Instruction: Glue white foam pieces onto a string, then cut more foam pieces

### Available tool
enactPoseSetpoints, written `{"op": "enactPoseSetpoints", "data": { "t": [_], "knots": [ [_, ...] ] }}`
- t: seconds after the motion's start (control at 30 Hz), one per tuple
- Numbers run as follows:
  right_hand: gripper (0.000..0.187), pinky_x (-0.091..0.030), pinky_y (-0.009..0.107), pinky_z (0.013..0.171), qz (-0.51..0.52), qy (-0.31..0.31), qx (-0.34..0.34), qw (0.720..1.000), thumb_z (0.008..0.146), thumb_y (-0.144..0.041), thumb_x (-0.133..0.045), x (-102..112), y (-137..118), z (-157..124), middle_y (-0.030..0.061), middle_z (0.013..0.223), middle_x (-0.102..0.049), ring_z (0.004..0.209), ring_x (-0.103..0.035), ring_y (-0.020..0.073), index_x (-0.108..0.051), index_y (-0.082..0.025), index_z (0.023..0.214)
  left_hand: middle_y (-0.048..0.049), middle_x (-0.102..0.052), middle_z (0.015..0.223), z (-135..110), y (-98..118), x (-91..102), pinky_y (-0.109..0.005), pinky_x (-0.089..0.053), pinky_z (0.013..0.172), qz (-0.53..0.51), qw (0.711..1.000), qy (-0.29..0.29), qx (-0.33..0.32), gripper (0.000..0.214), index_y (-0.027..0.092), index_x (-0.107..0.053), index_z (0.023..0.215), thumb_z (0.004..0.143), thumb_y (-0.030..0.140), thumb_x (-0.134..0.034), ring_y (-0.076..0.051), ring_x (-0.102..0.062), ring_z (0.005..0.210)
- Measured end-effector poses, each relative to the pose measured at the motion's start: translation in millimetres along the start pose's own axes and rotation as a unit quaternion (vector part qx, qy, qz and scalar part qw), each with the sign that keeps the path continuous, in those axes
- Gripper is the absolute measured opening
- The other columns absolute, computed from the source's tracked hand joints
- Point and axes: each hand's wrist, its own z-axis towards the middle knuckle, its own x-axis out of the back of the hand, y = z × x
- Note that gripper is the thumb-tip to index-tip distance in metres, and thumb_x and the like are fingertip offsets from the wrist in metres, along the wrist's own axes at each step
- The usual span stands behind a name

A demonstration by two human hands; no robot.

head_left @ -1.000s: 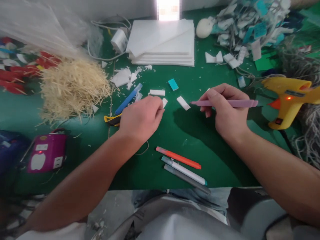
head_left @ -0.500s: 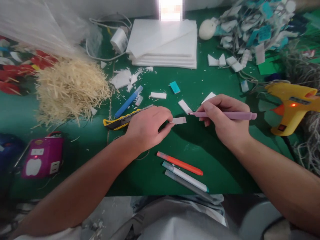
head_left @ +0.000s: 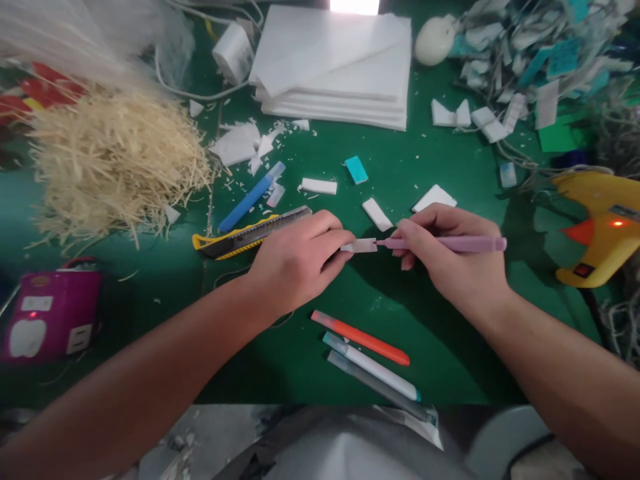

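Observation:
Between thumb and fingers, my left hand [head_left: 299, 261] pinches a small white foam strip [head_left: 365, 246] by its left end. My right hand [head_left: 449, 250] grips a pinkish-purple marker [head_left: 467, 244] like a pen, its tip at the strip's right end. Just above the hands lie a white foam piece [head_left: 377, 214], a larger white piece [head_left: 434, 198], a blue-painted piece [head_left: 356, 170] and another white strip [head_left: 319, 186]. A yellow-and-black utility knife [head_left: 250, 233] lies beside my left hand, partly covered by it, with a blue marker [head_left: 252, 197] above.
A yellow glue gun [head_left: 603, 227] with a lit red light stands at right. White foam sheets [head_left: 335, 60] are stacked at the back. Straw [head_left: 123, 160] heaps at left, above a purple box [head_left: 55, 313]. An orange marker [head_left: 361, 338] and two others lie near the front edge.
The marker tip has moved from beside the loose white piece to the end of the held strip. My left hand has shifted slightly right with the strip. The camera view has tilted slightly.

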Motion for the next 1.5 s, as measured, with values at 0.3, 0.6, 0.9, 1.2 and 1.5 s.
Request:
{"op": "enactPoseSetpoints", "data": {
  "t": [0.3,0.6,0.9,1.2,1.5],
  "knots": [
    [0.020,-0.043,0.026,0.044,-0.061,-0.018,0.030,0.997,0.086,-0.027,-0.077,2.7,2.8,-3.4,-0.0025,0.054,-0.068,0.045,-0.057,0.0124,-0.072,-0.025,0.067,-0.0042,-0.073,0.097,-2.6,-2.5,-1.7,-0.026,-0.052,0.065,-0.011,1.000,0.001,0.004,0.017,0.017,-0.076,0.110,0.104,0.021,-0.060,-0.016,-0.071,0.081],
    [0.016,-0.045,0.024,0.045,-0.027,0.001,0.018,0.999,0.083,-0.028,-0.077,0.0,0.1,-2.0,-0.0024,0.055,-0.069,0.046,-0.059,0.0107,-0.073,-0.025,0.068,-0.0044,-0.073,0.098,-1.2,-1.1,-1.9,-0.025,-0.050,0.061,-0.021,1.000,-0.001,0.009,0.016,0.017,-0.075,0.107,0.104,0.020,-0.059,-0.016,-0.071,0.080],
    [0.016,-0.043,0.023,0.043,-0.006,-0.006,-0.013,1.000,0.081,-0.029,-0.073,-1.4,-4.8,-0.5,-0.0012,0.055,-0.070,0.044,-0.055,0.0102,-0.073,-0.023,0.067,-0.0049,-0.073,0.097,2.1,-2.1,1.2,-0.024,-0.054,0.066,-0.036,0.999,-0.001,0.013,0.020,0.017,-0.074,0.105,0.107,0.022,-0.054,-0.015,-0.072,0.081],
    [0.019,-0.038,0.024,0.044,0.036,-0.039,-0.023,0.998,0.083,-0.030,-0.071,0.7,-4.7,2.0,-0.0012,0.055,-0.067,0.044,-0.050,0.0100,-0.069,-0.023,0.065,-0.0044,-0.073,0.095,4.1,1.0,4.3,-0.023,-0.055,0.065,-0.039,0.999,-0.008,0.030,0.025,0.019,-0.074,0.105,0.108,0.025,-0.050,-0.014,-0.072,0.080],
    [0.029,-0.040,0.026,0.047,0.059,-0.063,-0.036,0.996,0.084,-0.046,-0.076,3.5,-0.2,3.6,-0.0012,0.060,-0.067,0.047,-0.051,0.0101,-0.068,-0.022,0.071,-0.0059,-0.071,0.099,7.0,7.5,10.6,-0.026,-0.053,0.067,-0.007,0.997,-0.058,0.048,0.024,0.019,-0.074,0.109,0.104,0.023,-0.051,-0.017,-0.069,0.083]
  ]
}}
